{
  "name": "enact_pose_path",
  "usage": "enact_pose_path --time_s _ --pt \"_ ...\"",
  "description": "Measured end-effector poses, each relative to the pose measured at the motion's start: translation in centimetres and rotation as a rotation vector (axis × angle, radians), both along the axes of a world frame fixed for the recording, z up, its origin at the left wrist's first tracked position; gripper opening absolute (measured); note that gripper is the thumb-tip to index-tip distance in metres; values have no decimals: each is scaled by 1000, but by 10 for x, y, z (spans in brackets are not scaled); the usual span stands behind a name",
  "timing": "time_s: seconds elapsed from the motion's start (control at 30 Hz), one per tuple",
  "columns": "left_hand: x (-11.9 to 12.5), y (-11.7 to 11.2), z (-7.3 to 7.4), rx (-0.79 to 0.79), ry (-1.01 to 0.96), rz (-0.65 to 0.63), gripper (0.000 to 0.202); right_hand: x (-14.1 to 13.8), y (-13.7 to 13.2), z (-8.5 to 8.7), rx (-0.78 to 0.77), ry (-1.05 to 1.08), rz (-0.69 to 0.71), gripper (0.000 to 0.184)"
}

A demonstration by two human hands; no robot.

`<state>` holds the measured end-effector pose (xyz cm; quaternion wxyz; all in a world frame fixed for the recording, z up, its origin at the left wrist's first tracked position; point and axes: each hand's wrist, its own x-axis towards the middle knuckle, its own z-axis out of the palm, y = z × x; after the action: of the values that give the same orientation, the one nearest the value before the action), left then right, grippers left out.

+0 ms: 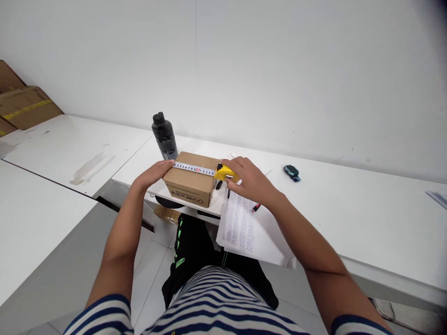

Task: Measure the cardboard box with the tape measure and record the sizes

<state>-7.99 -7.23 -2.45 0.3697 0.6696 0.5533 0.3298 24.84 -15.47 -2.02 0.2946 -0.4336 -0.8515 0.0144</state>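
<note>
A small brown cardboard box [190, 184] sits near the front edge of a white table [349, 209]. A white measuring tape blade [193, 168] is stretched across the box's top. My left hand [153, 173] pinches the tape's end at the box's left edge. My right hand [249, 180] is closed around the yellow tape measure case [225, 173] at the box's right edge.
A dark water bottle [164, 136] stands just behind the box. A sheet of written paper [240, 228] overhangs the table edge, with a pen [256, 207] partly under my right wrist. A small dark object [292, 172] lies further right. Cardboard boxes [24, 108] rest far left.
</note>
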Motion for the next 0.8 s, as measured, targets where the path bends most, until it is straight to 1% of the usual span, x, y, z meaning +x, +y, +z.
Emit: enact_pose_path --time_s 0.07,0.1,0.17,0.23,0.27,0.33,0.4,0.43,0.47,0.5,0.57,0.6,0.67,0.7,0.73,0.8 --pt "2 -2 4 -50 62 -102 36 0 1 -2 22 3 -5 51" --pt "2 -2 6 -53 89 -123 37 1 1 -4 42 9 -7 51" --pt "2 -5 14 4 132 -91 37 5 -3 -10 104 27 -14 51" --pt "2 -16 26 85 182 -46 36 11 -13 -16 166 54 -23 54" --pt "2 -25 32 123 210 -20 36 14 -21 -20 191 70 -31 56" --pt "8 -51 43 180 271 32 38 21 -39 -29 233 96 -63 56" --pt "22 -84 46 240 348 69 41 28 -58 -39 269 130 -108 54" --pt "33 -101 43 258 365 61 41 31 -66 -45 283 154 -125 52" --pt "47 -117 37 268 380 30 42 33 -73 -51 293 185 -131 51" --pt "64 -131 28 282 405 -21 42 34 -79 -58 297 220 -127 49" --pt "99 -150 2 279 438 -187 40 34 -86 -72 285 277 -87 44" --pt "116 -155 -12 259 426 -224 38 33 -87 -79 277 295 -61 42" --pt "142 -157 -40 240 372 -191 32 31 -89 -92 266 301 -36 39" --pt "150 -155 -52 229 346 -178 32 30 -89 -97 262 288 -42 39" --pt "156 -152 -62 210 313 -168 33 30 -89 -102 261 267 -54 39" --pt "160 -144 -77 138 230 -190 36 31 -89 -111 248 219 -84 41"
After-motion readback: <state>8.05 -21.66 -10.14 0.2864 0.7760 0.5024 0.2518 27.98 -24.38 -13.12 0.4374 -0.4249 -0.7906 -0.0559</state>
